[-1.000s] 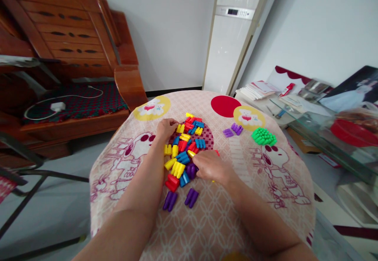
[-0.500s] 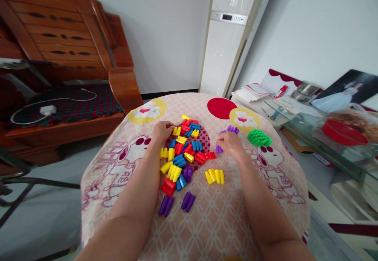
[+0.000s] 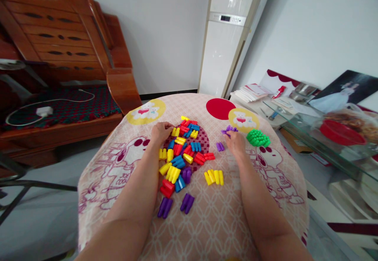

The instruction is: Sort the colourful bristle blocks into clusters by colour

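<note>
On the round table's left half lies a loose pile of small tube-shaped plastic pieces joined side by side, in red, blue, yellow [image 3: 173, 174] and purple. My left hand [image 3: 161, 132] rests at the pile's left edge, beside a yellow piece [image 3: 175, 132]. Its fingers are drawn together, and what they hold, if anything, is hidden. My right hand [image 3: 236, 142] pinches at a cluster of purple plastic pieces [image 3: 229, 129], partly covered by the fingers. A separate purple piece [image 3: 220, 146] lies just left of that hand. Green pieces [image 3: 258, 137] are grouped to its right.
Yellow pieces [image 3: 214, 177] stand apart on the patterned tablecloth [image 3: 203, 229]. Two purple pieces lie nearer me. To the right is a glass shelf with a red bowl [image 3: 339, 132] and papers [image 3: 249, 94]. A wooden bench [image 3: 65, 36] stands at the left.
My right hand has shifted slightly right and away from me, off the separate purple piece to the purple cluster. My left hand stays by the pile's edge.
</note>
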### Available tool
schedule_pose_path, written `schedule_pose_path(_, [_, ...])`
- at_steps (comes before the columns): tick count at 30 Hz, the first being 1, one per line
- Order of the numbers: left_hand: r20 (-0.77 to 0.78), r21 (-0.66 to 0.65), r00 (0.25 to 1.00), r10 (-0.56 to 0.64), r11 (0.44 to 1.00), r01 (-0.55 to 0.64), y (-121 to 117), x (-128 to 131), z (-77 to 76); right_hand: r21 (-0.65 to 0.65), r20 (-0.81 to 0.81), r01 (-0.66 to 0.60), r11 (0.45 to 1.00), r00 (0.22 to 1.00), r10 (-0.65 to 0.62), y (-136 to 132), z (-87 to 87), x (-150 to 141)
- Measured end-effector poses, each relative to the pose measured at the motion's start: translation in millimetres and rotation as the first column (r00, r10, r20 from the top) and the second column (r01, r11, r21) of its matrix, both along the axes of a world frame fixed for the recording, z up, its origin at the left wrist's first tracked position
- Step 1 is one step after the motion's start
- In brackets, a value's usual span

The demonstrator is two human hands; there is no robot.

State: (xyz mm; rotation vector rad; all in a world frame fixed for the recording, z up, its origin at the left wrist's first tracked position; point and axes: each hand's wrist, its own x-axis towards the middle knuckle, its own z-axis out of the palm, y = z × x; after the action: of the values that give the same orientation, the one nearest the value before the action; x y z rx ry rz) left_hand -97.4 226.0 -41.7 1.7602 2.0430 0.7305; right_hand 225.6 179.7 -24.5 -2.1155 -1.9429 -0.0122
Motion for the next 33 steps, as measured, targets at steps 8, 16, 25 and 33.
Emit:
schedule_pose_path(8, [-0.007, -0.005, 1.000, 0.004, 1.000, -0.004, -1.0, 1.4, 2.2, 0.150, -0.042, 0.078, 0.986, 0.997, -0.073, 6.7, -8.7, 15.2])
schedule_pose_path(16, [-0.008, 0.005, 1.000, 0.013, 1.000, -0.013, -0.7, 0.9, -0.2, 0.193, -0.089, 0.065, 0.979, 0.995, -0.048, 5.9, -6.2, 14.7])
schedule_pose_path(25, [0.008, -0.002, 1.000, -0.001, 1.000, 0.001, 2.5, -1.5, -3.2, -0.210, -0.001, -0.270, 0.940, 0.961, 0.277, -7.0, 19.7, -6.7])
schedule_pose_path(33, [0.002, -0.018, 1.000, 0.001, 1.000, -0.001, 1.8, -0.4, -1.4, -0.242, -0.120, -0.325, 0.914, 0.945, 0.304, -12.0, 24.4, -1.5])
